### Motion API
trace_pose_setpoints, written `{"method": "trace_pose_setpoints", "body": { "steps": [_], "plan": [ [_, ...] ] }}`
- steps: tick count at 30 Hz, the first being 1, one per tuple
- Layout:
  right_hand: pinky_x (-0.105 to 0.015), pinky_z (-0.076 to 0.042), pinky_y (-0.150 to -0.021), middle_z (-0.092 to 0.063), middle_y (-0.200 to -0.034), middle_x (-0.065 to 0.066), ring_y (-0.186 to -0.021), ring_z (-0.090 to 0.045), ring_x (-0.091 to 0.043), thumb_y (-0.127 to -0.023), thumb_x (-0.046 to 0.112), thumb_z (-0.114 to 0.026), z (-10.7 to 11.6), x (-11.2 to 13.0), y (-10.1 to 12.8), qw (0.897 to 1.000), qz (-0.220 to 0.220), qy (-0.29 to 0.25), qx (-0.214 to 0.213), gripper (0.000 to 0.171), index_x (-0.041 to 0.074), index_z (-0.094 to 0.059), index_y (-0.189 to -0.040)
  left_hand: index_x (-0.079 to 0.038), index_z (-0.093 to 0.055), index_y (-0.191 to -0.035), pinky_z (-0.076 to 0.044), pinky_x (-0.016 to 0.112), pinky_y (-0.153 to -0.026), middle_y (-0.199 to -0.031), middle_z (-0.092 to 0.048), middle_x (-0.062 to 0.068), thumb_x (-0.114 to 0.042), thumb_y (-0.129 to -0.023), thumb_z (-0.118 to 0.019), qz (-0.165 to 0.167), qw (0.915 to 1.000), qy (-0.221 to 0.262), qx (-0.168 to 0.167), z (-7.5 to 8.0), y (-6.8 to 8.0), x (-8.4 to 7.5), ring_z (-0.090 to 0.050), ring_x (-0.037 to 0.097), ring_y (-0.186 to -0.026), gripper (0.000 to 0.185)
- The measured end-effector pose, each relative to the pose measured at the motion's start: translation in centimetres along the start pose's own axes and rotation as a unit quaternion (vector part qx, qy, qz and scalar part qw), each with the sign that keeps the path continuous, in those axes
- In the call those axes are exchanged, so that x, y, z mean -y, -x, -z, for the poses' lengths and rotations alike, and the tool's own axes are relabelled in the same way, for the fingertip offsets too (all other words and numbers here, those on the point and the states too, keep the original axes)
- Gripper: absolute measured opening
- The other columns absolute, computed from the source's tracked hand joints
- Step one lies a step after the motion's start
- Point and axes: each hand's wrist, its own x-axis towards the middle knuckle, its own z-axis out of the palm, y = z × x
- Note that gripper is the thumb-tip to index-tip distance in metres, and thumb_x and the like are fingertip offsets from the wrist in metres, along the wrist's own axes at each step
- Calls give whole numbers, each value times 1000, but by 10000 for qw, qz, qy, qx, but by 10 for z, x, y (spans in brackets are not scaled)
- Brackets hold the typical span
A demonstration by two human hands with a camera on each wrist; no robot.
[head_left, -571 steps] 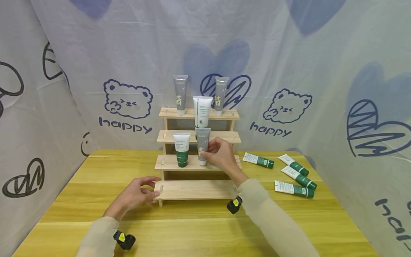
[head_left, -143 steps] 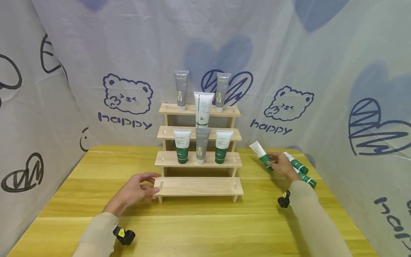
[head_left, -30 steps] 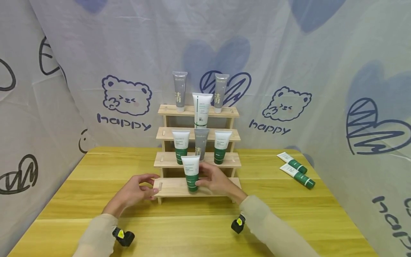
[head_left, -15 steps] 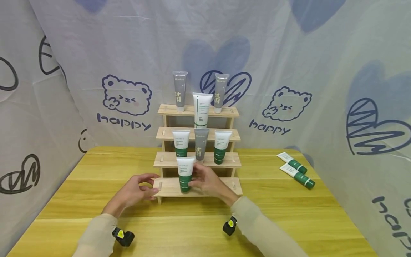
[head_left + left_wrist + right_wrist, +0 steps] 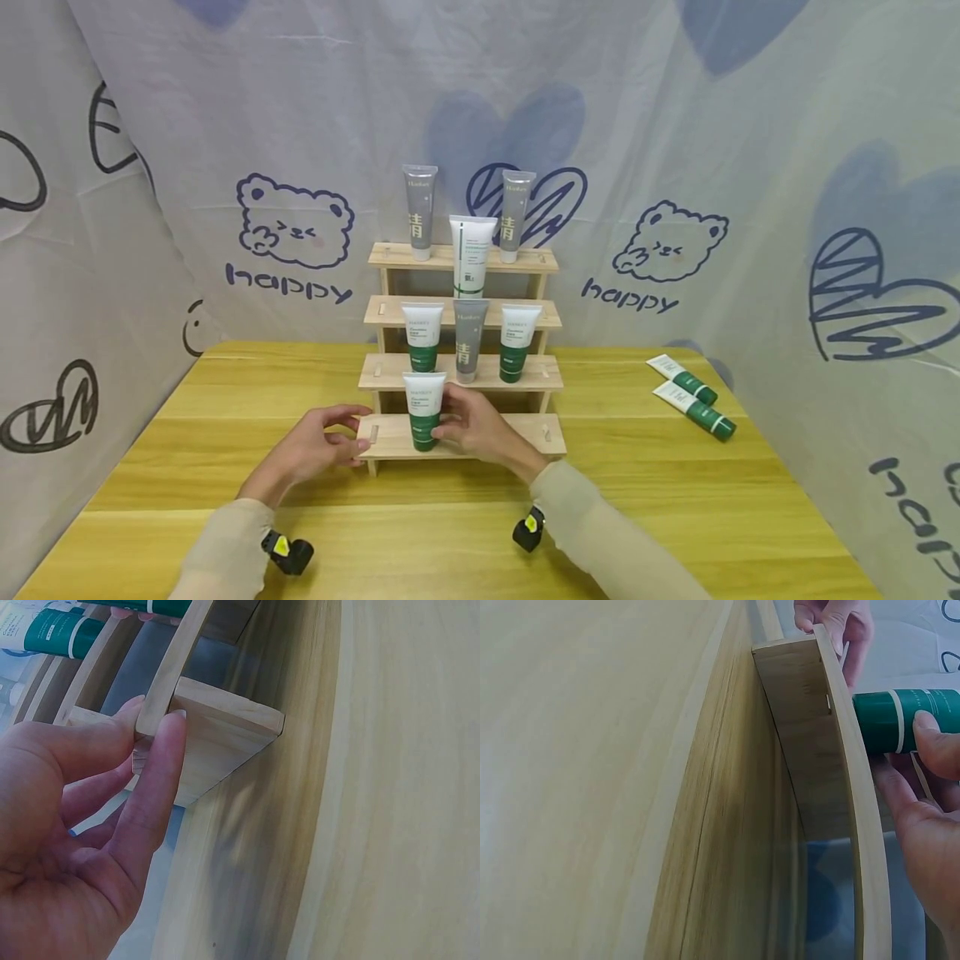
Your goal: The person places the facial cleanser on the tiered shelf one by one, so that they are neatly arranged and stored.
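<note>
My right hand [image 5: 476,425] holds a white-and-green squeeze tube [image 5: 424,408] upright, cap down, at the left part of the bottom step of a wooden tiered display stand [image 5: 542,429]. In the right wrist view its green cap end [image 5: 881,724] meets the step board, thumb on one side and fingers on the other. My left hand [image 5: 318,442] pinches the left end of that step between thumb and finger, plainly seen in the left wrist view [image 5: 161,712]. On the step above stand two white-and-green tubes [image 5: 517,342] with a grey tube [image 5: 468,342] between them.
A larger white tube [image 5: 473,254] stands on the third step, its lower end hidden. Two grey tubes [image 5: 420,212] are upright on the top step. Two white-and-green tubes [image 5: 694,410] lie on the wooden table [image 5: 420,542] at right. A printed cloth [image 5: 300,100] hangs behind.
One more tube stands on the second step than 19 seconds ago, and fewer lie at right. My right hand has carried its tube leftward along the bottom step. The left hand has stayed put.
</note>
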Motion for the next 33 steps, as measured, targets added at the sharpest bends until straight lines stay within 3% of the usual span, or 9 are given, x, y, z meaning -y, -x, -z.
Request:
{"method": "trace_pose_setpoints", "body": {
  "steps": [12,23,29,33],
  "plan": [
    [-30,-50,-102,-53,-131,-18,-119,-55,-27,-80,-14,-64,0,0,-1,9998,98,-20,169,57,0,-48,-132,-10,-49,-136,-61,34,-74,-119,-50,18,-18,-83,-73,33,9999,-104,-30,0,0,-1,-65,20,-85,58],
    [-27,-51,-99,-56,-128,-15,-115,-58,-27,-81,-13,-65,0,4,2,9996,-173,136,150,52,2,-50,-129,-9,-49,-136,-61,34,-75,-119,-49,19,-17,-83,-73,-16,10000,-81,19,0,1,1,-66,21,-85,58],
    [-32,-51,-100,-58,-128,-12,-116,-59,-27,-82,-6,-67,11,10,7,9993,-269,254,110,50,6,-52,-129,-9,-49,-135,-61,35,-75,-119,-49,19,-18,-84,-73,-28,10000,-83,8,0,1,0,-66,21,-85,58],
    [-35,-52,-99,-62,-121,-12,-112,-61,-28,-84,0,-68,26,14,15,9987,-209,466,61,40,8,-58,-122,-10,-49,-135,-61,35,-75,-120,-49,18,-19,-83,-73,-1,9999,-101,-14,0,0,0,-65,20,-85,58]
  ]
}}
